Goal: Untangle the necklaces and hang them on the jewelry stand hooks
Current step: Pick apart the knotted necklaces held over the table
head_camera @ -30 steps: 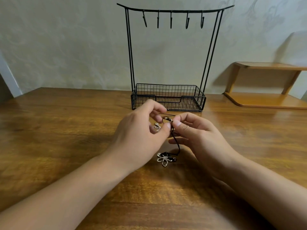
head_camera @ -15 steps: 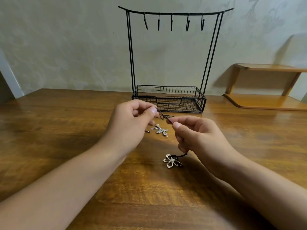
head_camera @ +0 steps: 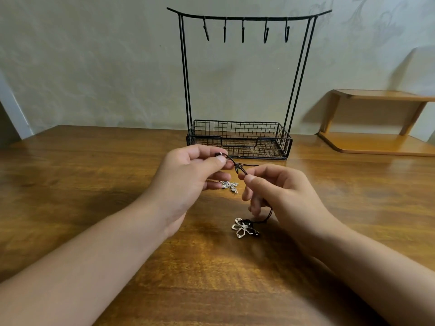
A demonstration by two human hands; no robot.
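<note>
Head view: left hand [head_camera: 188, 182] and right hand [head_camera: 280, 196] each pinch the black cord [head_camera: 237, 167], knotted between them, just before the jewelry stand [head_camera: 240, 140]; flower pendant [head_camera: 243, 228] on table [head_camera: 94, 175] nearer; cross pendant [head_camera: 229, 185] between hands.

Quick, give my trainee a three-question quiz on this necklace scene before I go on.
1. True or false: a necklace already hangs on a hook of the stand.
2. What does the left hand pinch? A) black cord B) flower pendant C) cross pendant
3. Fill in: the flower pendant lies on the ____.

Key: 1 false; 2 A; 3 table.
</note>
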